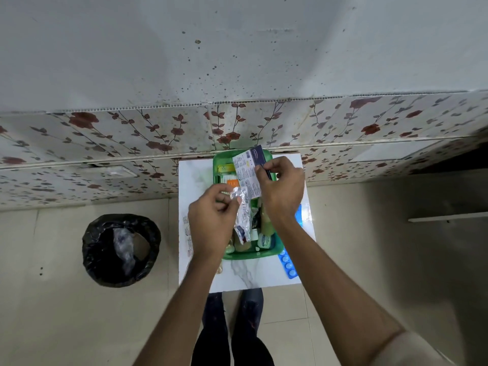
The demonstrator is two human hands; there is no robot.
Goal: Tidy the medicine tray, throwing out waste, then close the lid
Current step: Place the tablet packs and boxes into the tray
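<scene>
A green medicine tray (269, 253) sits on a small white marble-patterned counter (245, 276) pushed against a floral-tiled wall (105, 143). Both hands are raised above the tray.

The left hand (211, 223) pinches the top end of a crumpled silver foil blister strip (244, 215) between thumb and forefinger; its fingers (224, 199) are closed on the foil, and the strip hangs down over the middle of the tray.

The right hand (282, 188) grips a white-and-dark-blue medicine carton (249, 167), fingers closed around its right edge. The carton is tilted, printed face towards the camera, and held over the far half of the tray.

Inside the tray: a green-and-yellow packet (225, 169) at the far left, an orange item (233, 183) just behind the foil, and bottles and a small round tub (264, 242) at the near end. Labels are too small to read.

A blue blister pack of round tablets (287, 262) lies on the counter just right of the tray, overhanging the counter edge. A printed leaflet (188, 233) lies at the counter's left edge.

A bin with a black liner (121, 249) stands on the floor to the left of the counter, well apart from the tray, with clear plastic waste (124, 247) inside.

No lid can be identified.
</scene>
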